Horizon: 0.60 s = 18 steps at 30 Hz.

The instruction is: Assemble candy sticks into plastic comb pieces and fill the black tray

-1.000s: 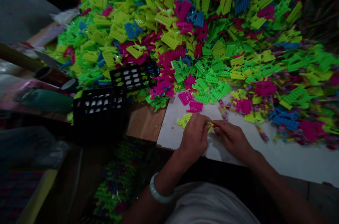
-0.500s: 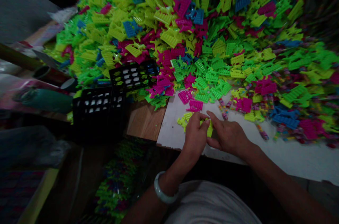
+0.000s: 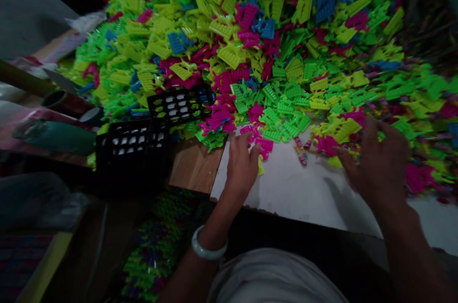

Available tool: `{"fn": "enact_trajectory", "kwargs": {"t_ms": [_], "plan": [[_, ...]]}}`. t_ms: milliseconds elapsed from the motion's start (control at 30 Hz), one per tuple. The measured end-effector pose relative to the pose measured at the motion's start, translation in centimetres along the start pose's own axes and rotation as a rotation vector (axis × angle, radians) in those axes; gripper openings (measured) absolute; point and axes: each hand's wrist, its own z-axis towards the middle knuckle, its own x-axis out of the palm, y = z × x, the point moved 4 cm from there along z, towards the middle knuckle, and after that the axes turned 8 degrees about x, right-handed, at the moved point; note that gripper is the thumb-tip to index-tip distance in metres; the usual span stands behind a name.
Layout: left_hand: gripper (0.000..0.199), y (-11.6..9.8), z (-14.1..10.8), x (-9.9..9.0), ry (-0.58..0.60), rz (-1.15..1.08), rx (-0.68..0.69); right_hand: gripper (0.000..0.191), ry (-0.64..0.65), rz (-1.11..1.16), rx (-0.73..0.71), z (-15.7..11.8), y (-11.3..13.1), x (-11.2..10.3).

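Observation:
My left hand [image 3: 239, 164] rests low over the white board [image 3: 289, 193], its thumb apart from its bent fingers. Beside the thumb shows the corner of a yellow plastic piece [image 3: 260, 167]; the rest of it is hidden under the hand. Small pink ribbed plastic pieces [image 3: 265, 146] lie just past the fingertips. My right hand [image 3: 379, 164], slightly blurred, hovers over the right-hand heap with fingers spread. Near its thumb are a yellow ribbed piece [image 3: 345, 129] and a pink piece [image 3: 325, 145]. Small tubes with coloured contents [image 3: 299, 150] lie between the hands.
A large heap of yellow, green, pink and blue plastic pieces [image 3: 222, 21] rises across the back. Black slotted crates [image 3: 132, 162] stand at the left, beside a wooden surface [image 3: 193, 164]. A teal roll [image 3: 60, 136] lies farther left. More coloured pieces [image 3: 150, 245] are below the table edge.
My hands were together around a yellow plastic piece and are now apart. The left has shifted left over the board; the right has swung right to the heap.

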Motion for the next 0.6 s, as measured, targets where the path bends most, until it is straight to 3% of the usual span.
{"fn": "enact_trajectory", "kwargs": {"t_ms": [100,200,300,500,600], "plan": [[0.035,0.2,1.3,0.6,0.084,0.224,0.065,0.04,0.057,0.011,-0.099,0.3,0.3,1.3],[0.044,0.0,1.6,1.9,0.273,0.385,0.088,0.038,0.261,0.115,-0.37,-1.2,3.1,4.3],[0.04,0.1,1.3,2.3,0.366,0.432,0.096,0.036,0.342,0.119,-0.505,-2.5,4.9,6.0],[0.036,0.8,1.4,1.9,0.184,0.242,0.093,0.027,0.327,0.066,-0.463,-2.4,5.5,6.0],[0.021,0.7,1.5,1.9,0.141,0.044,0.045,0.023,0.361,0.114,-0.513,-2.5,6.3,6.1]]}}
